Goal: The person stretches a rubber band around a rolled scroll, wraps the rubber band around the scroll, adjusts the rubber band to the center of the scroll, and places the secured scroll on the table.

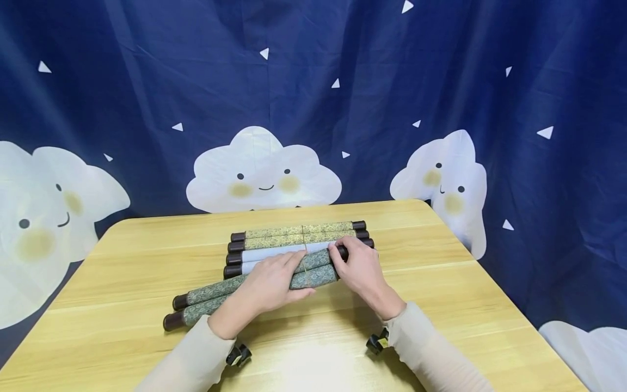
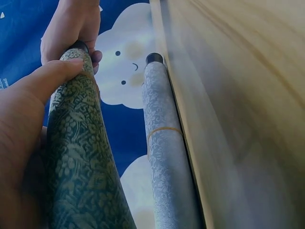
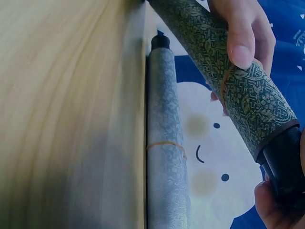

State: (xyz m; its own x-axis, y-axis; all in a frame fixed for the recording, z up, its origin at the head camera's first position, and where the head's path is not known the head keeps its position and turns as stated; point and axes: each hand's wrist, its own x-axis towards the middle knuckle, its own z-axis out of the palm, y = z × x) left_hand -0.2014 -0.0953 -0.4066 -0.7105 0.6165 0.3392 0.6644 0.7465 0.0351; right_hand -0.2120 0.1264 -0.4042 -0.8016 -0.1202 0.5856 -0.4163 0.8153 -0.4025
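Note:
A green patterned scroll (image 1: 210, 291), its two rolls side by side, is held in both hands and lies at a slant with dark brown end knobs. Across its middle my left hand (image 1: 269, 286) grips it, thumb on the near side, close to a thin rubber band (image 3: 226, 81). My right hand (image 1: 362, 267) holds the right end by the dark knob (image 3: 283, 162). In both wrist views the green scroll is raised off the tabletop. Just behind it rests a pale blue-white scroll (image 1: 274, 254), also banded, partly hidden by the hands.
Farther back on the wooden table (image 1: 441, 305) lies a yellow patterned scroll (image 1: 279, 232) with dark ends, parallel to the pale one. A dark blue curtain (image 1: 294, 98) with white clouds hangs behind the table's far edge.

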